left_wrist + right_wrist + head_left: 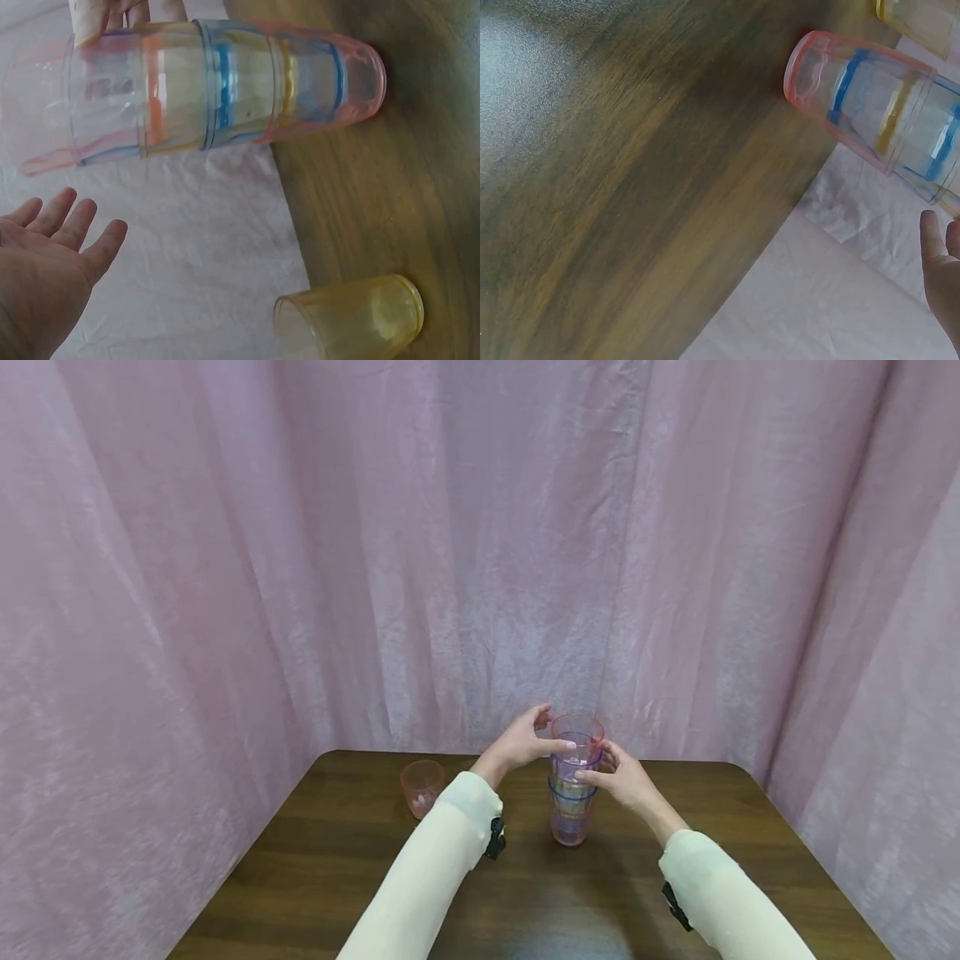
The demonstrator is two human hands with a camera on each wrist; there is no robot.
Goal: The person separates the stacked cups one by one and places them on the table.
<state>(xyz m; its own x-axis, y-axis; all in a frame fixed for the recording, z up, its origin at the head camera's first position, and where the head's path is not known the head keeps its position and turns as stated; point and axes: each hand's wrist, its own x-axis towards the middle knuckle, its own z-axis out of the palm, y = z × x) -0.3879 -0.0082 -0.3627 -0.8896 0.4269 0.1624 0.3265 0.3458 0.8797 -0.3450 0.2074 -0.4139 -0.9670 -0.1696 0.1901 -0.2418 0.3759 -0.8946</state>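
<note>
A tall upright stack of clear tinted plastic cups stands on the table, pink at its top and bottom, with blue, orange and yellow bands between. My right hand holds the upper part of the stack, thumb on the near side and fingers round the far side. In the right wrist view only some fingers of the right hand show at the edge. My left hand is beside the stack's top, fingers spread. The left wrist view shows a gap between the left hand and the stack.
On the wooden table, a pinkish-orange cup stands left of my left forearm. A yellow cup stands near the stack, mostly hidden behind my left arm in the head view. Pink curtains hang behind the table.
</note>
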